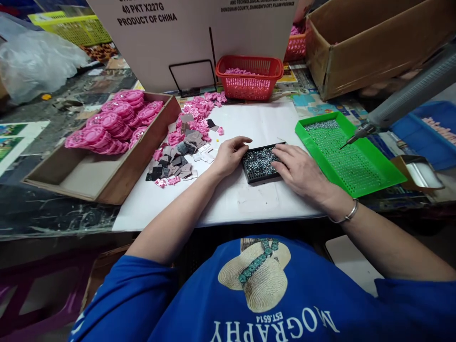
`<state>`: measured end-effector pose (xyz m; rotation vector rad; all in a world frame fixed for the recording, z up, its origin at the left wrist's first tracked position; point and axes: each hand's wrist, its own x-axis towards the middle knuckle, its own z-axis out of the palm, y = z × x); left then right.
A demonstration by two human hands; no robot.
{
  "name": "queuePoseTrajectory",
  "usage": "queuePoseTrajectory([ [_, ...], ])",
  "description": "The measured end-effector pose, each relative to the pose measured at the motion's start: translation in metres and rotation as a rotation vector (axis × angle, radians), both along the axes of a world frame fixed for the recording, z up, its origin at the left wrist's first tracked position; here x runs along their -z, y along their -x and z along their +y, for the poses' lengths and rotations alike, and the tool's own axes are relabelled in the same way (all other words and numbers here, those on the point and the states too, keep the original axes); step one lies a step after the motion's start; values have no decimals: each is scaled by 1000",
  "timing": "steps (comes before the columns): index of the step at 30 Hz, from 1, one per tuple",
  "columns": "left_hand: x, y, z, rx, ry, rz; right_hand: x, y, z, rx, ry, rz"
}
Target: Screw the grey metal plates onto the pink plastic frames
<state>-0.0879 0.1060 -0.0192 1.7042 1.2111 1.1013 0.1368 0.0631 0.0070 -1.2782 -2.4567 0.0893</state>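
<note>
A small black tray [261, 164] filled with loose silver screws [261, 160] is on the white work surface in front of me. My left hand [231, 154] is closed at its left end, thumb along the side and fingers bent past the far corner. At the right end, my right hand [297, 166] grips the tray, with fingers and thumb reaching over its rim; the underside of the grip is hidden. Left of my left hand lie loose dark and grey square plates [176, 159] and small pink plastic parts [199, 111].
A cardboard tray [89, 183] of pink pieces [114, 121] stands left. At right, an electric screwdriver [388, 107] hangs over a green perforated tray [388, 178] with screws. Behind are a red basket [249, 88], a large printed box [192, 42] and a cardboard box [356, 57].
</note>
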Motion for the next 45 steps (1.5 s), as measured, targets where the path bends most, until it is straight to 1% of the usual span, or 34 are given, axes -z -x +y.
queuePoseTrajectory([
  [3,-1,1,0,2,-3,-1,1,6,-3,45,40,-66],
  [6,-2,1,0,4,-4,13,6,24,-11,0,85,-134],
  [8,-2,1,0,1,-8,21,10,34,-18,-72,83,-134],
  [10,-2,0,0,-6,-10,23,12,38,-25,-168,69,-121],
  [12,-2,0,0,-10,-10,26,12,32,-28,-283,61,-120],
  [14,-2,0,0,-8,-11,29,10,19,-27,-345,64,-137],
  [16,-1,0,0,-5,-10,30,7,2,-24,-313,65,-157],
  [19,-1,0,0,-8,-9,23,4,-18,-19,-177,42,-186],
  [22,-1,-1,-1,-13,-7,13,5,-17,-20,-81,39,-220],
  [25,-2,0,-1,-8,-8,14,7,4,-27,-120,73,-211],
  [27,-3,0,-1,-6,-8,19,8,19,-31,-185,87,-184],
  [29,-4,0,-1,-9,-6,25,8,27,-33,-259,91,-172],
  [31,-4,0,-1,-11,-6,34,7,23,-30,-332,96,-174],
  [33,-4,0,-1,-10,-12,39,5,9,-24,-371,104,-186],
  [35,-3,0,-1,-6,-20,31,2,-8,-16,-352,111,-212],
  [37,-2,-1,0,-6,-17,17,-1,-22,-10,-291,107,-239],
  [39,-1,-1,0,-4,-4,5,-4,-28,-7,-216,106,-259],
  [42,0,0,0,3,6,-4,-6,-22,-10,-147,153,-283],
  [43,0,0,0,4,4,-3,-6,-18,-13,-155,180,-284],
  [45,0,0,0,3,-4,2,-6,-8,-17,-224,231,-261],
])
